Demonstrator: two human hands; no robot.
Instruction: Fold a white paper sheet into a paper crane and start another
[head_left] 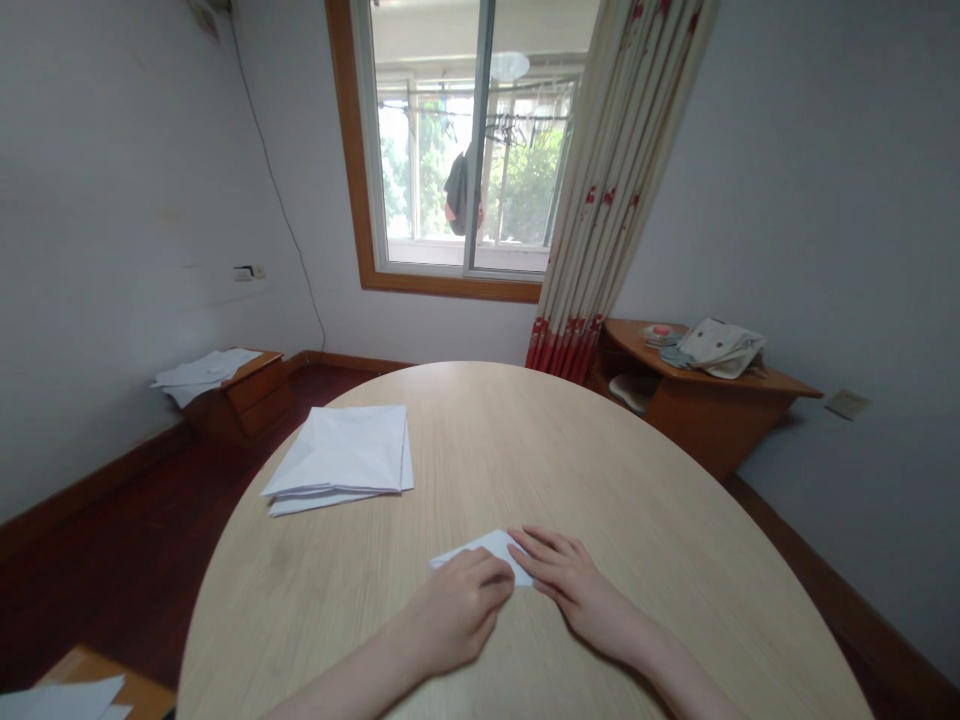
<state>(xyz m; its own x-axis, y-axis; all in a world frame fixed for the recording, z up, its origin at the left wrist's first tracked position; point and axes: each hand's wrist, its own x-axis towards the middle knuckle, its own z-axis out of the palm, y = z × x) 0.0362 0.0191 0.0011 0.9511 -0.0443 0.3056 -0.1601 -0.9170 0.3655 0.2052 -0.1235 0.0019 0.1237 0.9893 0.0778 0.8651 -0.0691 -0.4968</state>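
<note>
A small folded sheet of white paper [493, 543] lies on the round wooden table [600, 480] near its front, with a peak pointing away from me and a thin corner to the left. Over its left and near part is my left hand [463, 605], its fingers curled in and the thumb pressed at the paper's near edge; the fingertips are partly hidden. My right hand [574, 585] rests on the paper's right end, fingers stretched out and slightly spread. Both hands touch the paper, which they partly cover.
A stack of creased white paper [352, 445] lies at the table's left. Beyond stand a small cabinet [259, 395] with papers and, at right, a corner desk [697, 410] bearing a white bag [724, 347]. More sheets [67, 700] show at lower left. A curtain [600, 200] hangs by the window.
</note>
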